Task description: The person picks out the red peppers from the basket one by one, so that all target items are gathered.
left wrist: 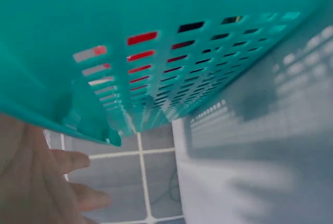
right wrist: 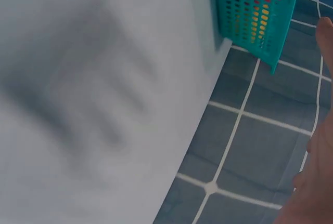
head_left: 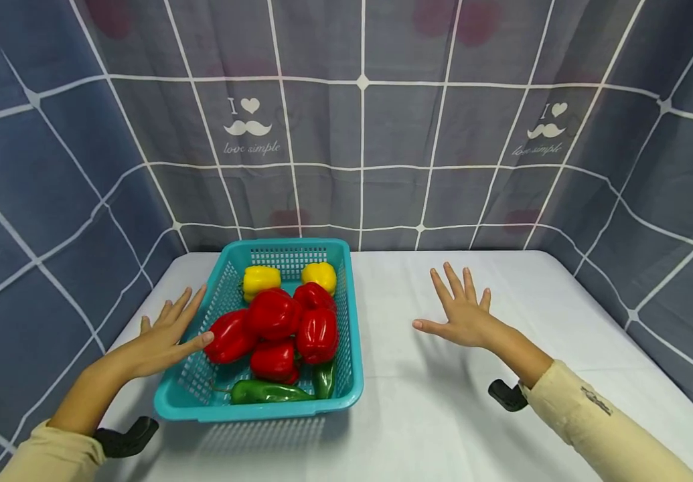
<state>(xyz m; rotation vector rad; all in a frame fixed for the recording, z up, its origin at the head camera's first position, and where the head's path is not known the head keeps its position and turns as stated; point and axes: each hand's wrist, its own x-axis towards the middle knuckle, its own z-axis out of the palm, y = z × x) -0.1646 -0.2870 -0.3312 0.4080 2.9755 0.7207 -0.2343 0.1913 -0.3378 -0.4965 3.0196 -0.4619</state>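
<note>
Far left: patterned grey cloth (head_left: 39,221) hangs beside the counter (head_left: 394,402) and, it seems, runs on behind it, probably hung to screen the work area.

My left hand (head_left: 165,341): fingers straight and spread, nothing grasped. It lies over the left rim of the teal basket (head_left: 355,361), thumb pointing inward at the leftmost red pepper (head_left: 228,338); whether they touch I cannot tell.

Basket sits on the counter, left of centre, probably so the left side is in easy reach. All the peppers lie inside. Two yellow peppers (head_left: 260,280) at the far end, apart from each other; red peppers (head_left: 274,314) heaped through the middle, one propped on its neighbours; a long green pepper (head_left: 270,393) lying along the near wall, a second (head_left: 324,380) by the near right corner, partly beneath a red. I judge the walls keep the round ones from rolling off.

Right: my right hand (head_left: 463,321), released, fingers fanned, well apart from the basket. Its soft shadow on the counter shows it is raised; likely held so because it carries nothing.
</note>
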